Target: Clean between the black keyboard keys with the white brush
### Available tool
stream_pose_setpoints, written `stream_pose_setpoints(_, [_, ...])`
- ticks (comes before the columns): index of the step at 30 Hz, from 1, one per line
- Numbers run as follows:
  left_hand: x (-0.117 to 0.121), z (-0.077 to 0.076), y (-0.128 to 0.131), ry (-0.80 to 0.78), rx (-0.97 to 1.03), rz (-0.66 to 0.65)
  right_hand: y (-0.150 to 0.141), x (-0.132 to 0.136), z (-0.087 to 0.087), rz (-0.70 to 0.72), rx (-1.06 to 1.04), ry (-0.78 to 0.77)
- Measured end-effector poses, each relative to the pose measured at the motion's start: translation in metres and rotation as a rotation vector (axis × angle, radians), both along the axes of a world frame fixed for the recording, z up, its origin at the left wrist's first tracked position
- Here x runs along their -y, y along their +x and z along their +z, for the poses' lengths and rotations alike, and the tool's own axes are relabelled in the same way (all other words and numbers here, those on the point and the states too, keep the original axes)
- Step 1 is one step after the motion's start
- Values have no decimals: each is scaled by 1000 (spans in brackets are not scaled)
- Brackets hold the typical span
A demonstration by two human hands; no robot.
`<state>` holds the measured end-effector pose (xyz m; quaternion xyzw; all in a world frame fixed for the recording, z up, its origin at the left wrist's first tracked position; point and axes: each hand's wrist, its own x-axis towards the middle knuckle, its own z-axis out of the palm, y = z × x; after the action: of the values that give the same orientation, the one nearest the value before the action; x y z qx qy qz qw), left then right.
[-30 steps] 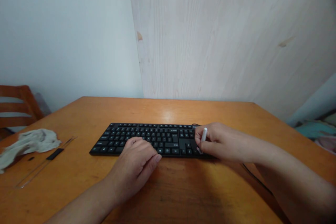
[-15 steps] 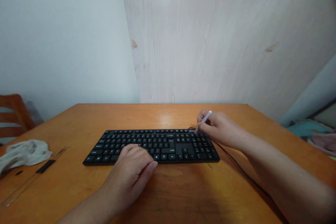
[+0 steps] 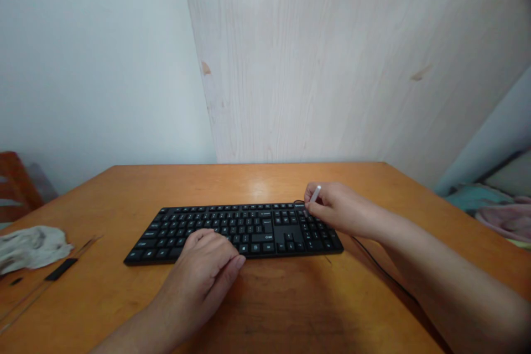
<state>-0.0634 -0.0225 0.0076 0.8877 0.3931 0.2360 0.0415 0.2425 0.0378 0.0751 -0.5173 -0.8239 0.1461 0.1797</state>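
Note:
A black keyboard (image 3: 286, 234) lies on the wooden table. My left hand (image 3: 209, 265) rests palm down over its front edge and lower keys, with the thumb along that edge. The fingers lie on the keys and their tips are mostly hidden. Above the number pad, my right hand (image 3: 332, 206) pinches a thin white stick (image 3: 316, 193) between thumb and fingers. The stick leans, its lower end down at the keys near the top of the number pad. That tip is small and hard to make out.
A black cable (image 3: 388, 275) runs under my right forearm. At the left lie a crumpled whitish cloth (image 3: 35, 249), a thin clear strip with a black band (image 3: 61, 269) and a small black piece (image 3: 16, 281). Behind them stands a wooden chair (image 3: 19, 177). A wall bounds the table's far edge.
The white stick has tipped and shows shorter, and my right hand has turned slightly with it at the number pad. My left hand stays on the keyboard. The whole view has shifted a little.

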Motion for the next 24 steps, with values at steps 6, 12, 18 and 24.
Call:
stream_pose_setpoints(6, [0, 1, 0, -3, -12, 10, 0, 6, 4, 72, 77, -37])
stream_pose_setpoints(12, [0, 2, 1, -14, -12, 11, 0, 9, 4, 129, 76, -193])
stream_pose_setpoints(18, [1, 2, 0, -17, -21, 11, 2, 9, 6, 170, 11, -248])
stream_pose_setpoints(24, [-1, 0, 0, 1, -27, 9, 12, 4, 9, 189, -235, -346])
